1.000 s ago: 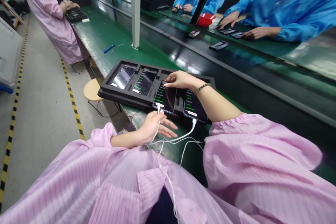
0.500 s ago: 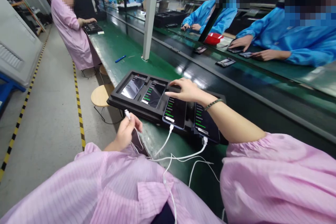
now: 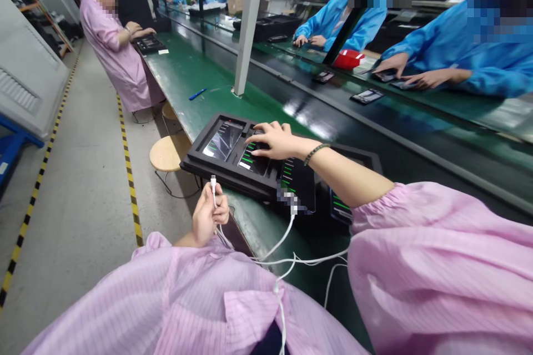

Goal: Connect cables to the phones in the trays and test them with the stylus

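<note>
White plug [image 3: 214,183] is pinched in the left hand [image 3: 208,213], by the edge of the table [image 3: 214,75]. The right hand [image 3: 275,142] spreads its fingers over a phone [image 3: 249,160] in the tray [image 3: 220,167]. Green tabletop reaches past the tray's far edge.

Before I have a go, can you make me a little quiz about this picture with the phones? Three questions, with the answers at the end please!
1. Which of the camera wearer's hands holds a loose white plug?
2. Where does the blue pen lie? a) on the round stool, b) on the green table, c) on the floor.
3. Fill in the missing word: the wearer's right hand is spread over a ... in the black tray.

Key:
1. The left hand.
2. b
3. phone
</note>
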Available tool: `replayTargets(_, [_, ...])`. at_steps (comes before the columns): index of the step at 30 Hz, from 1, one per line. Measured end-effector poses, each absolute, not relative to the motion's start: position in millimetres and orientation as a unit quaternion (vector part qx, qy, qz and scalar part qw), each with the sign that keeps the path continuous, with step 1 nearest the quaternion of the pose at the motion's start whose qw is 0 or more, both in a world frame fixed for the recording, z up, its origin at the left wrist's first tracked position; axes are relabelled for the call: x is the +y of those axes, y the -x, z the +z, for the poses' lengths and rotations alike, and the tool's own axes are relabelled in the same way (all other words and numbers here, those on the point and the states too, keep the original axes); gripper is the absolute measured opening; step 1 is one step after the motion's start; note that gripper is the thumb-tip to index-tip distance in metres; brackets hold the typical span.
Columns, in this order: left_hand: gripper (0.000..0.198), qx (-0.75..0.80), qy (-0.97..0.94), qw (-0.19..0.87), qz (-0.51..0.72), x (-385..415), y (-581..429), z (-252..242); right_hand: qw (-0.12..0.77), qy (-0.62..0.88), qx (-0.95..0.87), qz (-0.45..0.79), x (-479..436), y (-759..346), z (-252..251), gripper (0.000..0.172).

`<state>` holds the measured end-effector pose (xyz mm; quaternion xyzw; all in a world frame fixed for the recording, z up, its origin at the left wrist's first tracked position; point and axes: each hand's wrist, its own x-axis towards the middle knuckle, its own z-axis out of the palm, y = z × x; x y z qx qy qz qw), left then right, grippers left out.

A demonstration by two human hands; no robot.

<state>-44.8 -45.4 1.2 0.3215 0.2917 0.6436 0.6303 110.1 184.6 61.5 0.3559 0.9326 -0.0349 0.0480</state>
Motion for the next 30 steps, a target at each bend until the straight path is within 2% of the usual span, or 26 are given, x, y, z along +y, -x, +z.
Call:
replayTargets(3, [0.043,0.297,-0.309,0.629,0.649,-41,46,2,0.051,-0.310,0.948,-0.051,174,-101,61,0.042])
replayTargets(9, [0.048,0.328,-0.311,0.675,0.584,-39,41,-3,0.030,-0.261,0.963,-0.053,168,-95,65,0.049])
replayTargets(18, [0.053,0.349,-0.304,0.685,0.563,-32,38,-12,0.037,-0.177,0.964,-0.197,173,-104,79,0.055])
replayTargets(23, [0.054,0.380,-0.347,0.668,0.537,-30,29,-11,0.054,-0.162,0.948,-0.267,181,-101,89,0.058])
replayTargets(30, [0.054,0.415,-0.342,0.624,0.567,-26,27,-7,0.072,-0.111,0.959,-0.251,188,-97,113,0.063])
